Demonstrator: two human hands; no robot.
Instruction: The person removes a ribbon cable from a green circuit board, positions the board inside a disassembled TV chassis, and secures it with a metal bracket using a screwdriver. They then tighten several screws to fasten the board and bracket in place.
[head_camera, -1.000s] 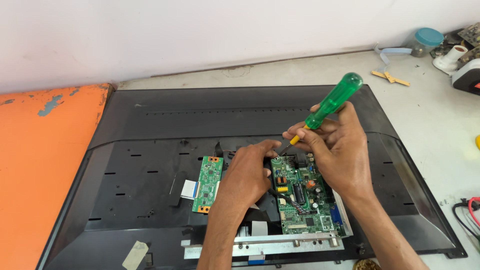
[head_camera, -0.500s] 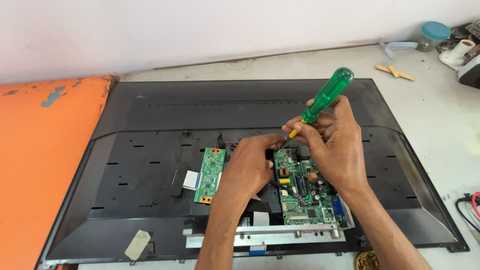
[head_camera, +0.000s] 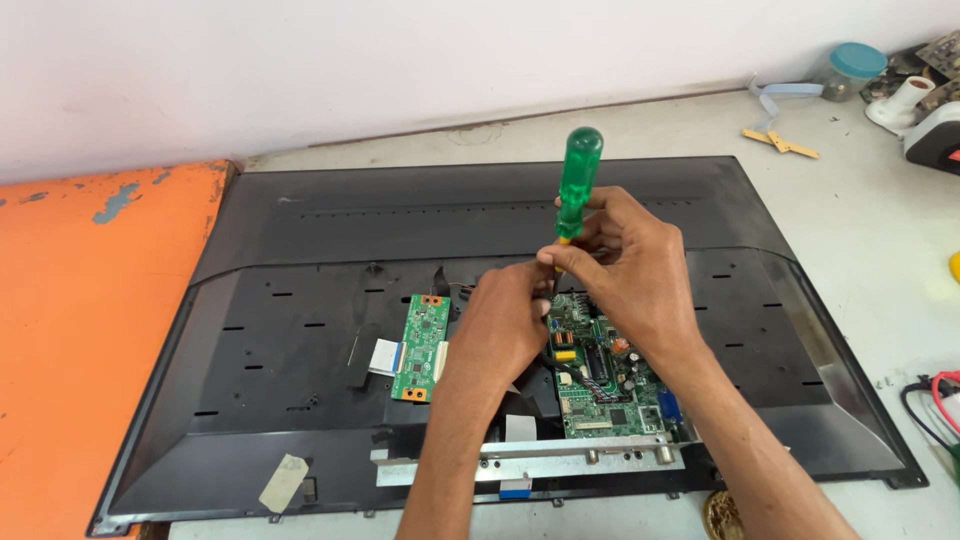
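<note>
Mid-step on a screw at the upper left corner of the main circuit board (head_camera: 610, 370), judging by the tool's stance. Green-handled screwdriver (head_camera: 578, 180) held nearly upright just above that board, tip hidden behind the fingers. Right hand (head_camera: 640, 270) closed around the shaft below the handle, fingers pinching it. Left hand (head_camera: 505, 320) curled just left of the board, fingertips pressed together at the tool's lower end, seemingly steadying the tip; exact contact hidden. Board seated in the open back of the black television panel (head_camera: 300, 330), lying flat on the desk (head_camera: 860, 230). Smaller green board (head_camera: 420, 347) further left of the main board, untouched. Next move probably calls for keeping the shaft vertical and seated, then turning with steady downward pressure.
</note>
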